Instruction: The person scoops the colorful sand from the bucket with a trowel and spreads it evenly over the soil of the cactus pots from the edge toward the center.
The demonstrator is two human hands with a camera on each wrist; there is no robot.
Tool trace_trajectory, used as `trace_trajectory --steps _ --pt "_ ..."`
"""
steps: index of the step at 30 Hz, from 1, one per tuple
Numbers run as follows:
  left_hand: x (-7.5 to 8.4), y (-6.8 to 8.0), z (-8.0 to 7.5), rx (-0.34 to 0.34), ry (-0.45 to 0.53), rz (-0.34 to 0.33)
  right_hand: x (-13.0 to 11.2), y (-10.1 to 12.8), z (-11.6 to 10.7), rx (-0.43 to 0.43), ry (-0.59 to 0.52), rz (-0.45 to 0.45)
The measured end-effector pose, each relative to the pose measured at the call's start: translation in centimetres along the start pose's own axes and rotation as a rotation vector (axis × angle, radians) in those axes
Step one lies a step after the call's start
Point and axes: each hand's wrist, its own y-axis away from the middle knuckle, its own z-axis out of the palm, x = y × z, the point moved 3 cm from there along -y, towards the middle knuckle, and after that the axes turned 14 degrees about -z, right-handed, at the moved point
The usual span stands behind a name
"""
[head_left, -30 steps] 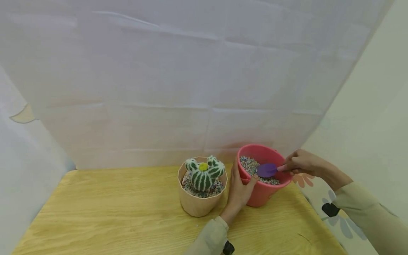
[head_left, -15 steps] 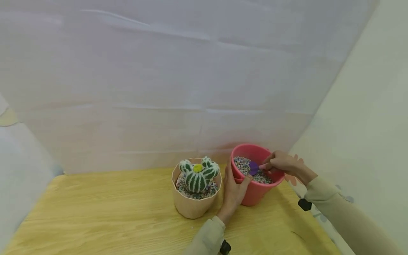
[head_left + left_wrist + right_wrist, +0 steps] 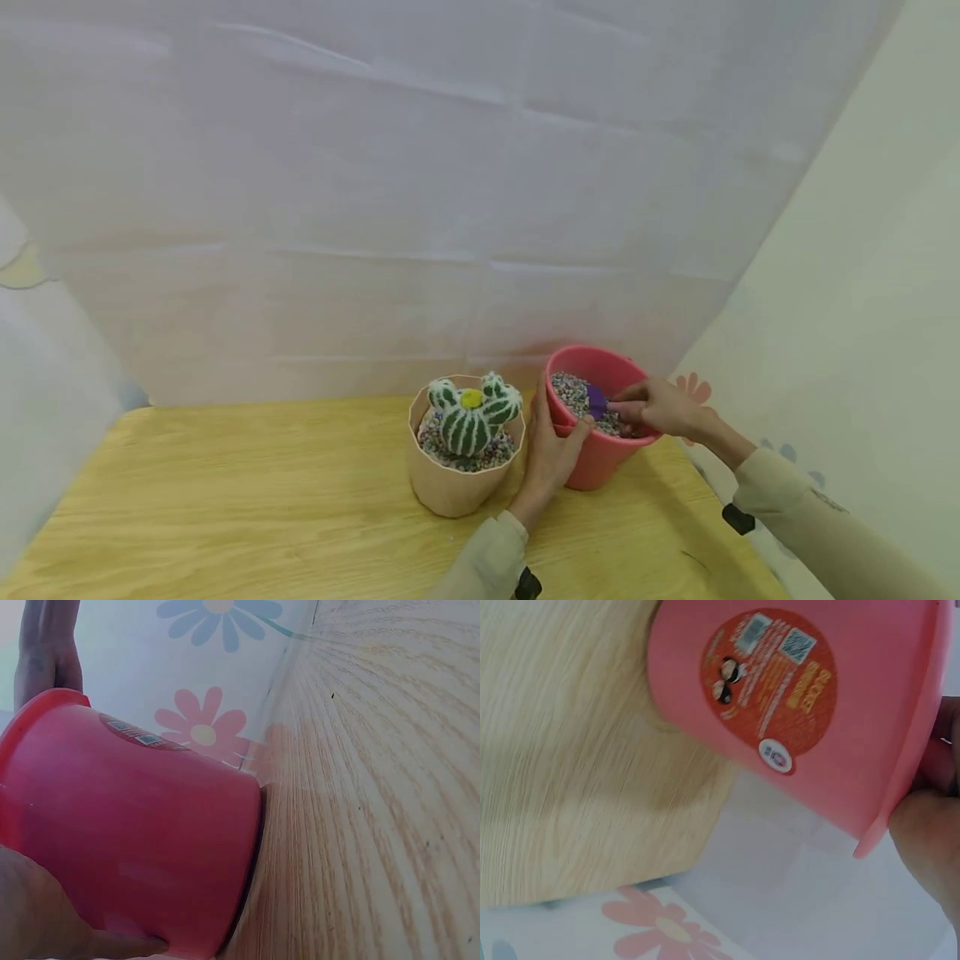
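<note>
A pink bucket (image 3: 596,462), partly filled with small multicoloured gravel (image 3: 572,393), leans slightly on the wooden table. My left hand (image 3: 553,454) grips its near left side, the thumb close to the rim; that hand (image 3: 45,911) also shows against the wall in the left wrist view. Inside the bucket, my right hand (image 3: 667,406) holds a small shovel (image 3: 597,402) by its pink handle. The shovel's purple blade is partly sunk in the gravel. In the right wrist view, the bucket's rim hides the shovel and part of the hand (image 3: 930,832).
Left of the bucket stands a beige pot (image 3: 450,492) holding gravel and a green-and-white cactus (image 3: 468,429) with a yellow top. White sheeting (image 3: 375,317) rises behind the wooden table (image 3: 262,483). A flower-patterned wall (image 3: 840,333) borders the table's right edge.
My right hand has moved left and into the bucket, and the shovel's blade has gone from lying over the gravel to sinking into it. The left hand keeps its hold.
</note>
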Motion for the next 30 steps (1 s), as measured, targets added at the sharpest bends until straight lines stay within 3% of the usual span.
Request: trace_trajectory --steps 7,14,21,25,30 --pt "0.1 0.3 0.3 -0.005 0.015 0.012 -0.4 1.1 -0.2 -0.016 -0.072 -0.059" --pt "-0.1 -0.1 0.2 0.006 0.008 0.003 -1.5 1.7 -0.4 -0.033 -0.007 -0.098" --pt "0.3 0.0 0.1 -0.001 0.014 0.003 -1.9 2.3 -1.2 -0.054 -0.042 -0.129" --pt "0.3 0.3 0.2 -0.025 0.018 0.01 -1.4 2.6 -1.5 -0.063 -0.16 -0.087" --pt "0.5 0.0 0.3 -0.034 0.017 0.033 -0.7 2.3 -1.7 -0.043 -0.519 -0.021"
